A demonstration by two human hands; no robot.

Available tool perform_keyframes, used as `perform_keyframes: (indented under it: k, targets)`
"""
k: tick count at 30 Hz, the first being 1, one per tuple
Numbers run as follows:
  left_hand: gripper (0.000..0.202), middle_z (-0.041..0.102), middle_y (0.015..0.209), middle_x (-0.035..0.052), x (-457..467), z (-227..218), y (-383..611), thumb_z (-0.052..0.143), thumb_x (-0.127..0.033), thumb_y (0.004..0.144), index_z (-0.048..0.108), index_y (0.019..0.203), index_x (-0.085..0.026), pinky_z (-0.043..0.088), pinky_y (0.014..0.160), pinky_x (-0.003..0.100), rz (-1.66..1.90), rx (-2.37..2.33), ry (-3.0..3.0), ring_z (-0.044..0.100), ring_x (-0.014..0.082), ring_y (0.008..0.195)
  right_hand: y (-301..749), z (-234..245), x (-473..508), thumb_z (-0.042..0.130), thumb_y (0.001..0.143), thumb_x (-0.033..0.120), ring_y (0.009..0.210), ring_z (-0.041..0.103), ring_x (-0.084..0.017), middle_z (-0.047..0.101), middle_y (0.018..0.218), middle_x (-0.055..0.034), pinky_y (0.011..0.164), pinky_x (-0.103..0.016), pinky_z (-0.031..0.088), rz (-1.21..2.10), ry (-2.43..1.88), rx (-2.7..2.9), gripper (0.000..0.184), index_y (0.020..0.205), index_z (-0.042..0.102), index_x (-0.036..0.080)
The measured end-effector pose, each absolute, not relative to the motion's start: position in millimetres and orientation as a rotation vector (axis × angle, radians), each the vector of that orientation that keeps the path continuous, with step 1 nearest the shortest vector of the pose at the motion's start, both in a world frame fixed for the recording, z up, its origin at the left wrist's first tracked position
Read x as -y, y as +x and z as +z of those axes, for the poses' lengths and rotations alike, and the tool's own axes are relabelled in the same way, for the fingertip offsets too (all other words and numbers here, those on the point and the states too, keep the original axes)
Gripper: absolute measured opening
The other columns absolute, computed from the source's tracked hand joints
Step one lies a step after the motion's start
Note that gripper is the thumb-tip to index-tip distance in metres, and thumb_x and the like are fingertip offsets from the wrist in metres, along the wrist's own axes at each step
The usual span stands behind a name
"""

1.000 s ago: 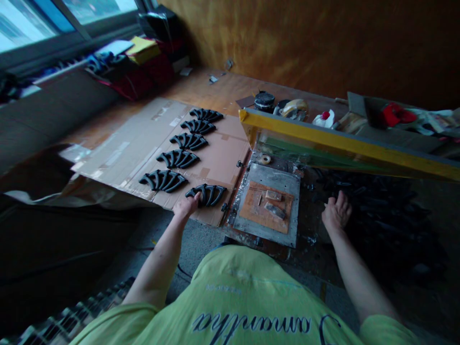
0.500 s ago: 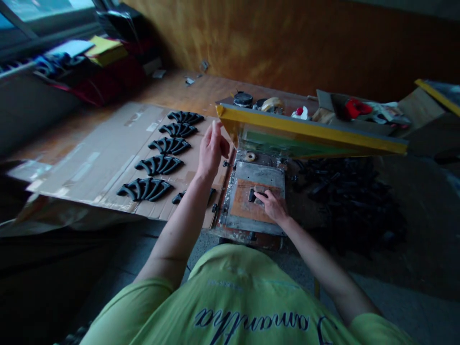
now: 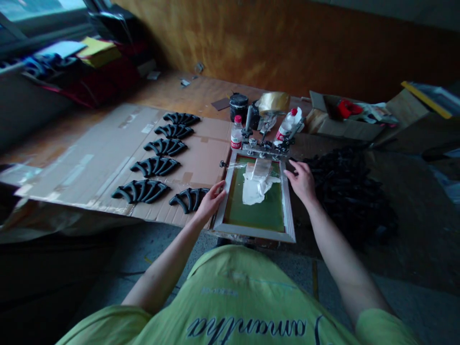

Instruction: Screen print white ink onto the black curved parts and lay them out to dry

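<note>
A silver-edged printing screen [image 3: 219, 215] lies flat in front of me, its mesh green. On the mesh sit a smear of white ink [image 3: 252, 191] and a pale squeegee [image 3: 261, 168]. My left hand [image 3: 210, 203] is at the screen's left edge, fingers loosely apart and the tips touching or almost touching the frame. Beside the upper right edge my right hand [image 3: 303, 183] is open, thumb and fingers spread, holding nothing. The metal plate and the small black piece beneath the screen are hidden. A metal hinge clamp [image 3: 264, 149] joins the screen's far end.
Fanned rows of black curved handles [image 3: 142, 190] lie on the cardboard sheet [image 3: 104, 143] at left. A dark heap of black parts [image 3: 352, 191] is at right. Behind the screen stand red-capped bottles [image 3: 236, 132], a tape roll [image 3: 274, 102] and a black tub [image 3: 238, 106]; an open carton [image 3: 334, 125] is farther right.
The raised screen has come down flat over the plate. My right hand has left the small black piece and moved right; my left hand has come down to the screen's left edge.
</note>
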State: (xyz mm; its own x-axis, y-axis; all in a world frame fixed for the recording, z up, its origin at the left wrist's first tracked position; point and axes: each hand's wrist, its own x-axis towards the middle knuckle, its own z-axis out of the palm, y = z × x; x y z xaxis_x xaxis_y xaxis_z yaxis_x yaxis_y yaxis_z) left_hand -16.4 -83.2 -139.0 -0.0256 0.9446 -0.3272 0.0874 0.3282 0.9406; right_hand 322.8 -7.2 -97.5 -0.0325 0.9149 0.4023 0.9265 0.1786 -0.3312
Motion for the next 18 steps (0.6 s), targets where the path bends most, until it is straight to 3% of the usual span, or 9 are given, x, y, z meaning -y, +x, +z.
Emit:
perform_keyframes:
  k: [3,8,14,18]
  targets:
    - [0.075,0.074,0.096,0.0055,83,-175,-15,0.062,-0.047,0.084,0.039,0.151,-0.021,0.052,0.065,0.026,0.82,-1.483,1.016,0.068,0.0181,0.075,281,-96,-5,0.073,0.082,0.039,0.118,0.053,-0.031,0.057,0.128,-0.0152,0.1,-0.046,0.044,-0.023,-1.557,2.167,0.052,0.127,0.061,0.018]
    - [0.062,0.075,0.1,0.0072,79,-190,-15,0.063,-0.046,0.084,0.055,0.14,-0.02,0.054,0.076,0.031,0.794,-1.583,1.121,0.069,0.0218,0.085,236,-116,11,0.063,0.089,0.028,0.099,0.055,-0.029,0.067,0.099,-0.0144,0.086,-0.041,0.043,0.188,-1.636,2.52,0.015,0.097,0.066,0.016]
    - [0.052,0.075,0.1,0.0078,80,-189,-15,0.062,-0.045,0.083,0.064,0.127,-0.017,0.053,0.081,0.032,0.813,-1.577,1.13,0.069,0.0236,0.091,248,-123,62,0.047,0.088,0.008,0.094,0.055,-0.023,0.067,0.091,-0.0101,0.08,-0.034,0.038,0.162,-1.27,2.782,0.022,0.091,0.067,0.017]
    - [0.051,0.075,0.107,0.0088,80,-192,-15,0.06,-0.045,0.084,0.065,0.125,-0.016,0.053,0.085,0.033,0.835,-1.546,1.155,0.068,0.0244,0.096,261,-108,58,0.058,0.083,0.011,0.09,0.057,-0.021,0.068,0.087,-0.0065,0.077,-0.031,0.038,0.286,-1.058,2.903,0.013,0.084,0.068,0.019]
